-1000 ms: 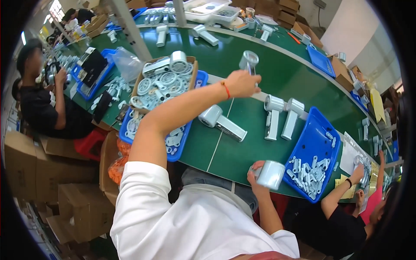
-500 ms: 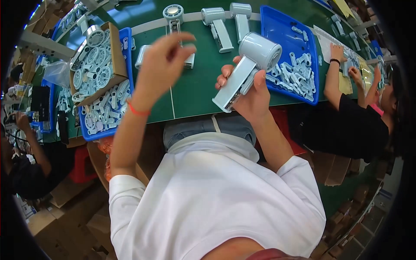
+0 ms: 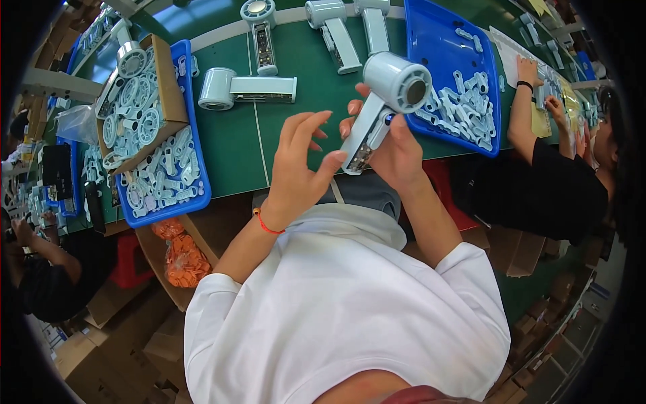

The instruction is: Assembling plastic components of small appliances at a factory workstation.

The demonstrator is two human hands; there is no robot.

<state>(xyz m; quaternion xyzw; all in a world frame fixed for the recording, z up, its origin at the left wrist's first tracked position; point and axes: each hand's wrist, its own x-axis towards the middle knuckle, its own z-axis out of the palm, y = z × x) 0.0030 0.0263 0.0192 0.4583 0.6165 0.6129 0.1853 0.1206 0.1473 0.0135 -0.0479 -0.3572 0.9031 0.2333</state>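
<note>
In my right hand is a pale blue handheld fan, tilted, its round head up and to the right. One side of its handle is uncovered, showing a circuit board and a small dark blue spot near the head. My left hand, with a red cord at the wrist, is held beside the handle's lower end. Its fingers are apart and nothing is in them; whether the thumb touches the handle I cannot tell. Beyond it, another handheld fan lies sideways on the green table, its inner parts partly showing.
Several more fans, including an upright one, lie along the far side. A blue tray of small pale blue parts is at right. At left, a cardboard box of parts sits on another blue tray. A co-worker's arm works at far right.
My left hand has come down and right, from over the sideways fan to beside the held one. The held fan has turned slightly, showing more of its open side.
</note>
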